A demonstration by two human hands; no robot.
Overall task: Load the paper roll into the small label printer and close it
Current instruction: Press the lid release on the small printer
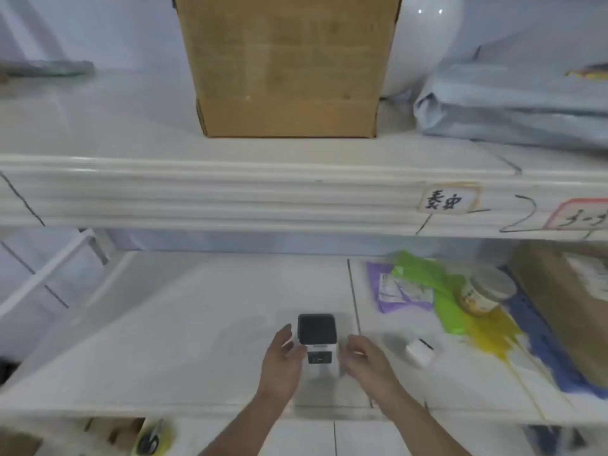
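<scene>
Low in the centre of the frame, the white label printer (pixel 318 345) stands on the lower shelf (pixel 164 340) between the left hand (pixel 281 363) and right hand (pixel 368 360), fingers loosely spread beside it, contact blurred, with the paper roll (pixel 419 352) just right.

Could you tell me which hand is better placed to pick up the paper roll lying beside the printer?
The right hand, most likely. The paper roll lies on the shelf just to its right, while the left hand sits on the far side of the label printer.
</scene>
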